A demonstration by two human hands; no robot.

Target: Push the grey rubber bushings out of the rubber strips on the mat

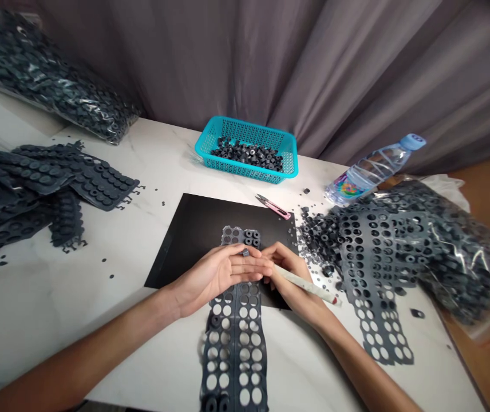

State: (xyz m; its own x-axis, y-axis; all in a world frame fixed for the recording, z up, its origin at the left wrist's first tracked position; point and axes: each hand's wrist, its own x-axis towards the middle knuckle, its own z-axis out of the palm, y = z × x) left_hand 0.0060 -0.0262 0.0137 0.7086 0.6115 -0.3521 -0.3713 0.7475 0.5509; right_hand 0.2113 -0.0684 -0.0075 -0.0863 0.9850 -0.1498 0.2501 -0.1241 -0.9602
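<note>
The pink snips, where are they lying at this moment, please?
In the head view, the pink snips lie right of centre across the far edge of the black mat, below the blue basket and left of the loose black parts.

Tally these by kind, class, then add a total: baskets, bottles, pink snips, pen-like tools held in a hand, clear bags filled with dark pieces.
Baskets: 1
Bottles: 1
Pink snips: 1
Pen-like tools: 1
Clear bags: 2
Total: 6
</note>
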